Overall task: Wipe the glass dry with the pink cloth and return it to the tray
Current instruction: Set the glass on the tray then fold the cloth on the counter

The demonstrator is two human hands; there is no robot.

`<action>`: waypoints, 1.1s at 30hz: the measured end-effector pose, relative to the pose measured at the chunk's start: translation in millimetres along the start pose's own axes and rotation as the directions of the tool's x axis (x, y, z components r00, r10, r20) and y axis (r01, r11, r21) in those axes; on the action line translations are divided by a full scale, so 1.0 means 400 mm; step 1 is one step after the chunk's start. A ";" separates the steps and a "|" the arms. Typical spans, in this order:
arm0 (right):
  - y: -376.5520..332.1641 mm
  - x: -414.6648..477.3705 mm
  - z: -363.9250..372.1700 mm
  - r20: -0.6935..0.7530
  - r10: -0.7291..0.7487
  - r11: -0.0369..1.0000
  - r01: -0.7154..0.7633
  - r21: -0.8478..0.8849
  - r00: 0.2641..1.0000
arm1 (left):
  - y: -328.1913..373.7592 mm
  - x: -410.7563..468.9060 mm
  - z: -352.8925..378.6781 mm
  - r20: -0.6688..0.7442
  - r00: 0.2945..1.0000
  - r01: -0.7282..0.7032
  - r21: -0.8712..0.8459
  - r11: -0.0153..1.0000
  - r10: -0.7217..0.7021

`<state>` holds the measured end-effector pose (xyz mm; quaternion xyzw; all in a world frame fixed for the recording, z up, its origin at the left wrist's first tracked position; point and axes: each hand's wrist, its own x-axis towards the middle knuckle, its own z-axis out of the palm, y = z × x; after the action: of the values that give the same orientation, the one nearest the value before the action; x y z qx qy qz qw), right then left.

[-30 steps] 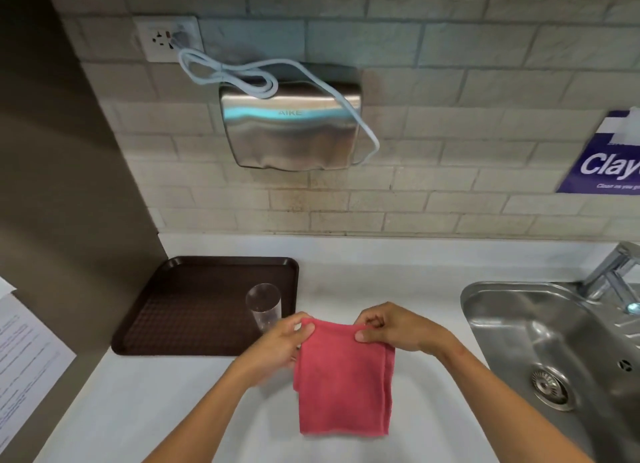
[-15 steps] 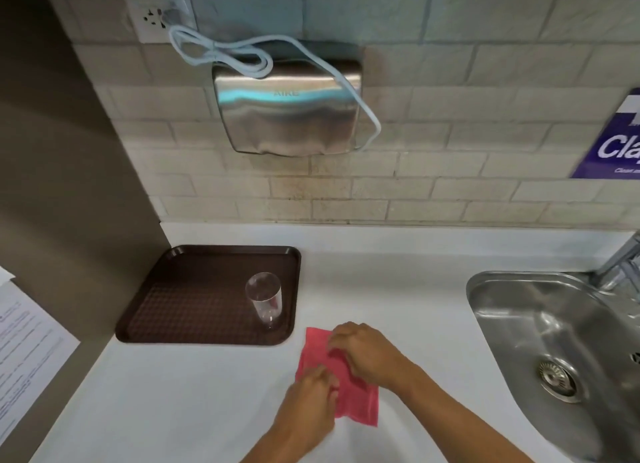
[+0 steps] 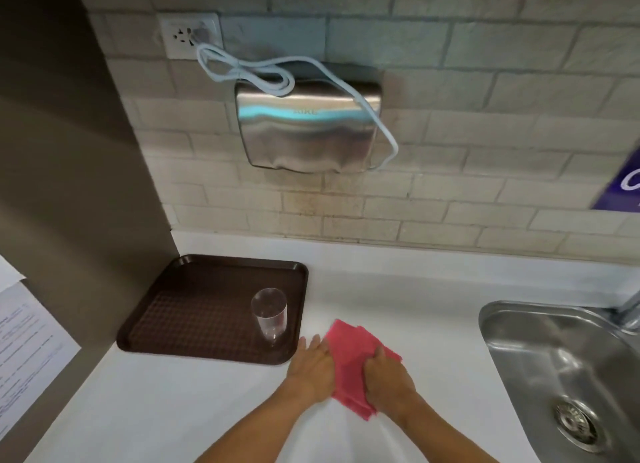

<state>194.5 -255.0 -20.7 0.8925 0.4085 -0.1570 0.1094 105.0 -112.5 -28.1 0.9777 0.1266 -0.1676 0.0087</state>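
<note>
A clear glass (image 3: 269, 317) stands upright on the brown tray (image 3: 194, 310), near its front right corner. To the right of the tray, the folded pink cloth (image 3: 349, 355) lies flat on the white counter. My left hand (image 3: 311, 369) lies flat with straight fingers along the cloth's left edge, just in front of the tray corner. My right hand (image 3: 388, 379) rests on top of the cloth with its fingers curled down onto it. Neither hand touches the glass.
A steel sink (image 3: 554, 358) with a tap (image 3: 630, 310) is sunk into the counter at the right. A steel hand dryer (image 3: 308, 130) with a white cable hangs on the tiled wall behind. A printed sheet (image 3: 27, 351) is stuck to the grey left wall.
Both hands held the cloth up by its top edge a second ago. They lowered it onto the counter, and the left hand has shifted to its left edge.
</note>
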 end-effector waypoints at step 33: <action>0.035 0.142 0.012 0.165 -0.212 0.959 0.172 0.225 0.963 | -0.076 0.095 0.041 0.131 0.990 -0.019 -0.209 0.978 0.047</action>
<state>239.4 -226.1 -45.1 0.8362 0.4626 -0.2923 0.0373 126.6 -74.6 -55.4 0.9598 0.1263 -0.2191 0.1217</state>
